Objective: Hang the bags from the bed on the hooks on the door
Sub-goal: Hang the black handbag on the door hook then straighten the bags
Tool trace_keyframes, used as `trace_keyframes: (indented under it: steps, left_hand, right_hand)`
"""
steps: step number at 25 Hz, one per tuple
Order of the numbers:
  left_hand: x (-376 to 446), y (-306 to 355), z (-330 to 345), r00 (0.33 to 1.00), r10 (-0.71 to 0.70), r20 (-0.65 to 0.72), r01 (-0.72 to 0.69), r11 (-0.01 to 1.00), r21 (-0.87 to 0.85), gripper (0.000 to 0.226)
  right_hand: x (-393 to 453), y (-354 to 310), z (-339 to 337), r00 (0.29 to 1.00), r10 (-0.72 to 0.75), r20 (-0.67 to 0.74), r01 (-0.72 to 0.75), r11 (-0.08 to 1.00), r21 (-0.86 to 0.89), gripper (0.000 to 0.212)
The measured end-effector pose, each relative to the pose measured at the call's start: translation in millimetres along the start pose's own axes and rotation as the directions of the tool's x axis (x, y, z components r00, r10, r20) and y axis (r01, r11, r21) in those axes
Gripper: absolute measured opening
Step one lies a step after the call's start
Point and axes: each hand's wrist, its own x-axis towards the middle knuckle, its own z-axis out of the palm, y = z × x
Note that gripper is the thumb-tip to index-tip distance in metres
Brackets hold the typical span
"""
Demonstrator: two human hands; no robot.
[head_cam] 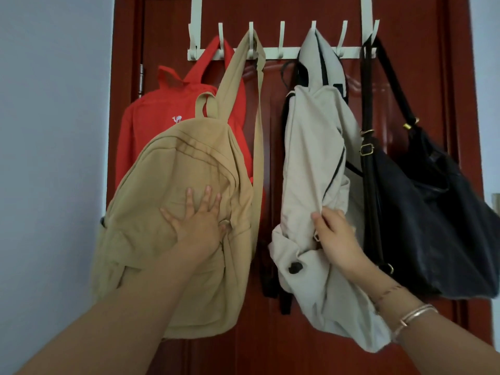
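Note:
Several bags hang from a white over-door hook rack (278,53) on a dark red door (270,147). A red backpack (151,115) hangs at the left, partly behind a tan backpack (167,163) hung by one strap. A cream bag (311,147) hangs right of the middle, and a black handbag (422,201) hangs at the far right. My left hand (197,220) lies flat with fingers spread on the tan backpack's front. My right hand (335,234) pinches the cream bag's fabric at its lower side.
Pale blue wall (54,131) flanks the door on both sides. A door hinge (141,79) shows at the upper left. Two hooks between the tan and cream bags and beside the black bag carry nothing. The bed is out of view.

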Motion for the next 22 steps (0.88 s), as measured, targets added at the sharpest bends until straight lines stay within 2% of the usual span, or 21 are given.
trace_keyframes:
  steps: [2,4,5,7,8,9,10,12,13,14,16,18,20,22]
  left_hand:
    - [1.5,14.0,-3.8,1.0,0.0,0.002,0.0,0.997,-0.073,0.06]
    - [-2.1,39.3,-7.9,0.991,0.091,-0.095,-0.112,0.961,-0.252,0.047]
    - [-6.4,54.3,-11.0,0.975,0.155,-0.162,-0.206,0.907,-0.368,0.038]
    - [-13.4,81.4,-19.1,0.936,0.259,-0.238,-0.35,0.732,-0.584,0.027]
    - [-14.7,88.6,-22.6,0.927,0.3,-0.223,-0.371,0.658,-0.655,0.026]
    - [-14.1,90.2,-24.0,0.916,0.364,-0.168,-0.376,0.635,-0.674,0.027]
    - [-12.8,86.8,-23.6,0.892,0.443,-0.092,-0.404,0.688,-0.603,0.035]
    - [-10.7,72.3,-14.6,0.847,0.526,0.079,-0.497,0.835,-0.236,0.06]
    - [-10.8,65.3,-9.0,0.844,0.521,0.129,-0.515,0.853,-0.081,0.07]
    - [-10.0,59.0,-5.5,0.842,0.519,0.146,-0.523,0.852,-0.013,0.077]
    - [-7.0,45.3,-8.8,0.782,0.611,0.123,-0.6,0.791,-0.117,0.078]
    - [-0.9,22.6,-20.6,0.702,0.712,0.019,-0.675,0.674,-0.3,0.072]
    - [1.4,-5.3,-21.4,0.743,0.669,0.018,-0.625,0.703,-0.339,0.082]
    - [-2.5,-24.9,-13.0,0.782,0.618,0.082,-0.579,0.768,-0.273,0.085]
  right_hand:
    - [-3.1,-3.3,-24.2,1.0,0.024,0.011,-0.026,0.975,0.223,0.038]
    - [-3.0,-10.0,-41.4,0.999,0.023,0.039,-0.035,0.934,0.357,0.04]
    - [-3.9,-15.0,-44.9,0.999,0.011,0.046,-0.029,0.917,0.398,0.042]
    - [-7.1,-26.4,-44.9,0.999,-0.013,0.047,-0.01,0.888,0.459,0.044]
    - [-8.5,-31.4,-42.2,0.999,-0.038,0.038,0.016,0.881,0.472,0.043]
    - [-10.8,-35.3,-39.1,0.998,-0.065,0.018,0.049,0.881,0.47,0.042]
    - [-13.3,-38.2,-36.7,0.995,-0.099,-0.012,0.094,0.889,0.448,0.04]
    - [-18.4,-41.9,-32.6,0.98,-0.173,-0.096,0.197,0.906,0.375,0.039]
    - [-20.4,-44.0,-29.4,0.97,-0.206,-0.128,0.238,0.909,0.341,0.039]
    - [-21.3,-44.8,-24.0,0.961,-0.237,-0.145,0.272,0.912,0.308,0.039]
    - [-19.3,-43.3,-6.9,0.951,-0.292,-0.101,0.306,0.936,0.173,0.038]
    - [-15.1,-38.9,15.1,0.95,-0.303,0.072,0.31,0.942,-0.125,0.031]
    - [-11.8,-26.8,36.2,0.947,-0.247,0.204,0.307,0.882,-0.357,0.018]
    - [-11.2,-16.9,47.2,0.958,-0.155,0.243,0.25,0.866,-0.433,0.008]
